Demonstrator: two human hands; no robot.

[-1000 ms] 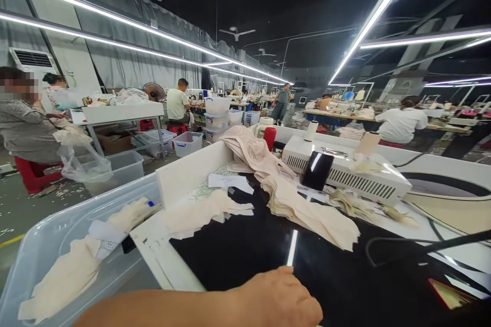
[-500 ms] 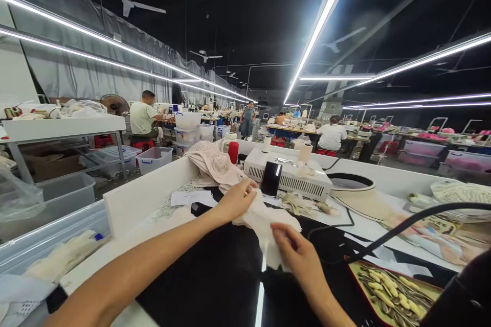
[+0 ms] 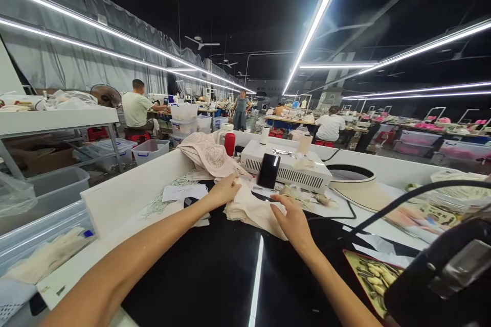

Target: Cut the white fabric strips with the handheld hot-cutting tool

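A stack of cream fabric pieces (image 3: 253,209) lies on the glossy black work surface (image 3: 199,271), its right part reaching toward my right hand. At its upper left corner, my left hand (image 3: 225,191) has its fingers pinched together on the fabric. My right hand (image 3: 293,222) is beside the stack's right edge, thumb and fingers apart; whether the thumb touches the cloth is unclear. Just behind the stack, a dark phone (image 3: 268,171) leans against a white vented box (image 3: 307,173). Pinkish lace-patterned fabric pieces (image 3: 207,153) are piled beyond my left hand.
A red thread cone (image 3: 229,144) stands by the box. At right are a beige sun visor (image 3: 355,186), a black cable (image 3: 406,196), a tray of yellowish pieces (image 3: 362,281) and a dark machine part (image 3: 441,271). Co-workers sit farther back.
The cream fabric that hung stretched between my hands now lies lower and flatter on the stack. My right hand has moved up and away from the near edge. The view has shifted slightly.
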